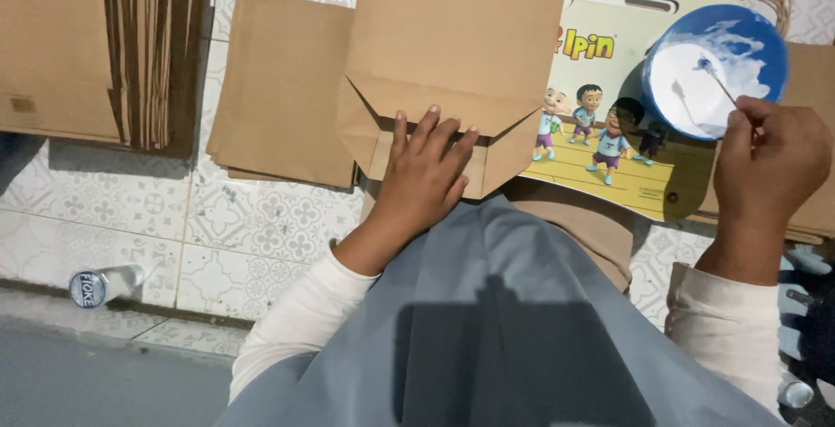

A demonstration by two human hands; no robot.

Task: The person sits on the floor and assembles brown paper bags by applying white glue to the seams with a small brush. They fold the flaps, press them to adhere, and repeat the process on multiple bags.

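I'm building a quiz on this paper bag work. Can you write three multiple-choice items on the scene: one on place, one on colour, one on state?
1. Where does the left hand rest?
A. on the folded bottom of the brown paper bag
B. on the bottle
C. on the bag stack

2. What colour is the round lid holding glue?
A. red
B. blue
C. green

3. What is the right hand doing?
A. lying flat and empty
B. gripping a thin stick
C. tearing paper

Answers: 1 A, its fingers spread over the bag's flaps; 2 B, the rim is blue around white paste; 3 B, the stick's tip reaches into the lid.
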